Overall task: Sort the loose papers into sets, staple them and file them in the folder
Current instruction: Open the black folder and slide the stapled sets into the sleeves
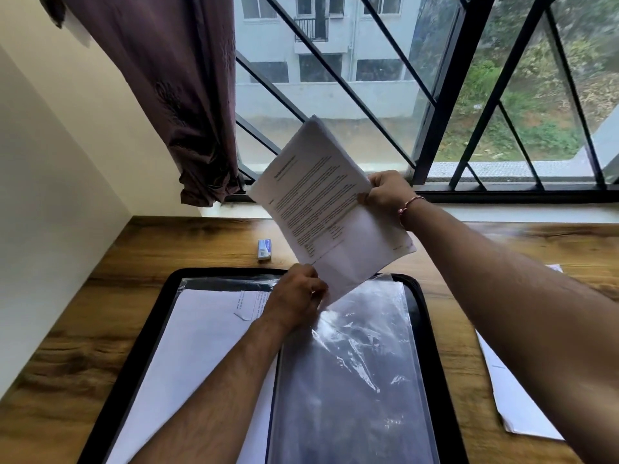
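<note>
Papers in one printed paper set [321, 195] are held tilted in the air above the far half of the open folder [217, 272], which lies at the near middle of the bench [100, 262]. The left hand [298, 293] pinches the set's lower corner; the right hand [385, 192] grips its upper right edge, fingers curled round it. I cannot tell whether a staple is in.

This looks like the filing step. The next move calls for squaring the set to the mouth of the clear sleeve [351, 346] just below it, parting the film and sliding the sheets in without buckling them.

Count:
- one held set, its sheet number not readable
- one folder
- one white sheet [201, 346] already in the folder's left side
- one staple box [264, 249] beyond the folder
- one pile of loose papers [516, 396] at the bench's right edge

No stapler shows.
</note>
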